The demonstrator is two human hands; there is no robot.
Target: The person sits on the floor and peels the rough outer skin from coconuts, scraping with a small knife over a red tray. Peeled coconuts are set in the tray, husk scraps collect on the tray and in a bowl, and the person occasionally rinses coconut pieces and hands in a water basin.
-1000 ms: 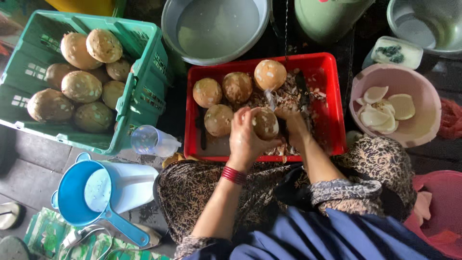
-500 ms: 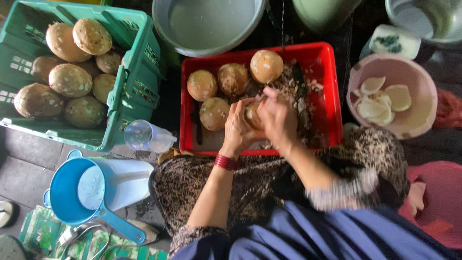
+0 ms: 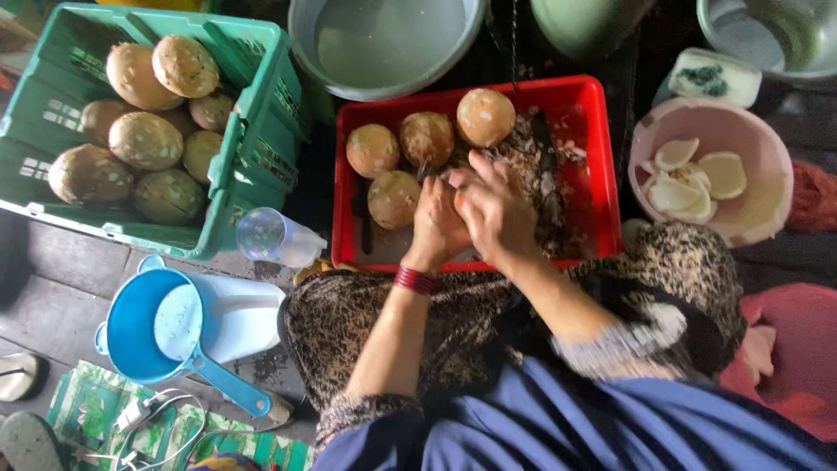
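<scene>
Where the grey floor [image 3: 52,279] carries a red tray [image 3: 602,157], both hands [image 3: 466,214] clench a hidden item at centre, green crate [image 3: 253,131] at nine o'clock, pink bowl [image 3: 767,209] at three, coconuts [image 3: 427,139] just beyond.

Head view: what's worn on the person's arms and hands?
Both hands are bare, no gloves. The left hand has a dark red bangle at the wrist and a dark patterned cuff near the elbow. The right hand has a pale patterned cuff on its forearm.
</scene>
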